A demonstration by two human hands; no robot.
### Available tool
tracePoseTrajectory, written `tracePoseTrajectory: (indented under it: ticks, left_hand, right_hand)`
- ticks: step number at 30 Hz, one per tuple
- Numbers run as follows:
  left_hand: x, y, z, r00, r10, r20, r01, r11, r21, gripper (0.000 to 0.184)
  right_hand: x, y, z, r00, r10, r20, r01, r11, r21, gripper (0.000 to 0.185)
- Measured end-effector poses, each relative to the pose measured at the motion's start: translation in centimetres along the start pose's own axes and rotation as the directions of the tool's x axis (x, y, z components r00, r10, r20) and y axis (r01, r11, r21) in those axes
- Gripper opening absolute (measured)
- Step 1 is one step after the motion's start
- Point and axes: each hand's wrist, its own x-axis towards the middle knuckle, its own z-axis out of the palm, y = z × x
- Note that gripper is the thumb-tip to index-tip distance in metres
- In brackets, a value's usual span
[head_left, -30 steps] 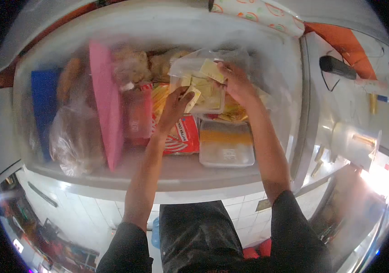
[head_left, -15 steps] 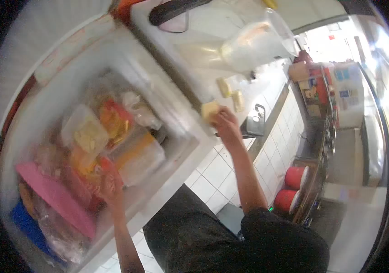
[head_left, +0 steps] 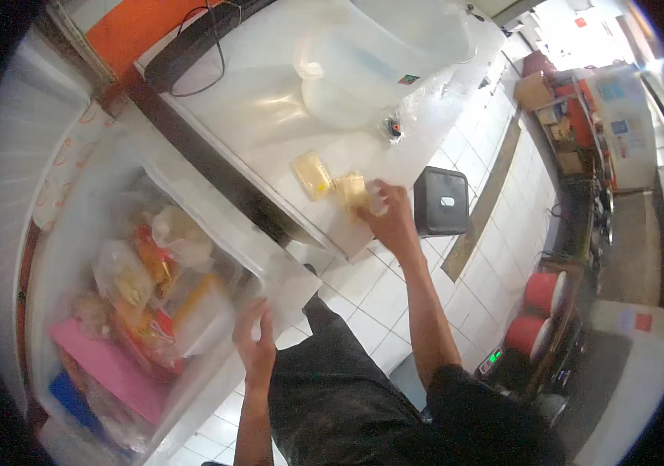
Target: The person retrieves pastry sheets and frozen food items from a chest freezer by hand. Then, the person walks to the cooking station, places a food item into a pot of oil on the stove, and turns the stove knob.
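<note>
My right hand [head_left: 392,221] is at the corner of a white freezer lid, thumb and finger parted, its fingertips against a pale yellow block [head_left: 352,189]. Whether another block lies under this one I cannot tell. Beside it on the lid is a second pale yellow block [head_left: 312,175], seemingly in clear wrap. My left hand [head_left: 256,342] is over the near rim of an open chest freezer [head_left: 289,286], fingers apart and holding nothing. Inside the freezer are a bag with pale yellow contents [head_left: 126,279], red and yellow packets [head_left: 153,260], and a pink sheet-like item [head_left: 110,369].
A large translucent tub [head_left: 382,74] lies tilted on the lid, with a black cable [head_left: 219,58] behind. A dark lidded bin [head_left: 442,203] stands on the white-tiled floor [head_left: 371,330]. Red round containers [head_left: 543,293] and a lit green display [head_left: 493,359] are at right.
My left hand has come up out of the freezer to its rim. The block my right hand carried is now down among the others on the lid. The view has shifted.
</note>
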Motion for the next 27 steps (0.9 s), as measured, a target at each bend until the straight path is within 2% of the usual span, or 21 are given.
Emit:
tracePoseTrajectory:
  ticks: [2, 4, 6, 9, 11, 12, 14, 15, 17, 21, 23, 27]
  left_hand:
    - [2.9, 2.1, 3.5, 0.996, 0.055, -0.075, -0.056, 0.998, -0.005, 0.013]
    - [6.1, 4.3, 6.5, 0.991, 0.076, -0.108, -0.074, 0.997, 0.022, 0.014]
    - [8.9, 6.0, 9.2, 0.991, 0.031, -0.133, -0.049, 0.99, -0.133, 0.015]
    - [10.5, 6.7, 11.4, 0.989, -0.006, -0.148, -0.02, 0.985, -0.173, 0.016]
    - [10.6, 7.4, 11.5, 0.99, -0.011, -0.139, -0.01, 0.989, -0.148, 0.015]
    - [10.5, 7.6, 11.5, 0.992, -0.017, -0.122, 0.001, 0.991, -0.135, 0.014]
    - [10.0, 7.0, 11.3, 0.99, -0.01, -0.138, -0.006, 0.994, -0.112, 0.015]
    - [9.7, 6.8, 11.0, 0.989, -0.002, -0.148, -0.011, 0.996, -0.091, 0.016]
    - [9.0, 7.0, 10.5, 0.984, -0.034, -0.174, 0.015, 0.994, -0.113, 0.014]
    - [7.7, 6.7, 9.3, 0.981, -0.09, -0.173, 0.07, 0.99, -0.119, 0.014]
    - [7.1, 6.5, 8.9, 0.98, -0.109, -0.167, 0.087, 0.987, -0.132, 0.014]
    - [6.1, 6.6, 8.6, 0.98, -0.135, -0.148, 0.107, 0.977, -0.187, 0.014]
  right_hand:
    - [-0.5, 0.7, 0.9, 0.999, -0.038, -0.017, 0.037, 0.999, -0.026, 0.049]
    - [-1.1, -0.9, 1.5, 0.962, -0.249, -0.113, 0.237, 0.966, -0.106, 0.049]
    - [-0.4, -1.0, 1.8, 0.959, -0.264, -0.108, 0.256, 0.963, -0.079, 0.052]
    - [0.1, -1.6, 1.4, 0.973, -0.227, -0.047, 0.228, 0.974, 0.0, 0.053]
    - [0.9, -1.9, 0.6, 0.998, -0.037, 0.055, 0.02, 0.959, 0.281, 0.063]
    - [1.0, -2.0, 0.4, 0.997, -0.039, 0.062, 0.02, 0.959, 0.284, 0.063]
    - [1.4, -2.2, 0.4, 0.994, -0.007, 0.108, 0.004, 1.0, 0.031, 0.072]
    - [1.5, -1.8, 0.7, 0.992, -0.015, 0.121, 0.011, 0.999, 0.035, 0.072]
    - [1.9, -0.7, 1.3, 0.965, -0.254, 0.068, 0.259, 0.963, -0.074, 0.08]
    - [1.9, -1.5, 0.2, 0.979, -0.196, 0.061, 0.198, 0.98, -0.036, 0.081]
    - [2.1, -1.6, -0.3, 0.977, -0.122, 0.174, 0.116, 0.992, 0.043, 0.081]
    - [2.4, -1.8, -0.5, 0.955, -0.235, 0.179, 0.255, 0.961, -0.101, 0.078]
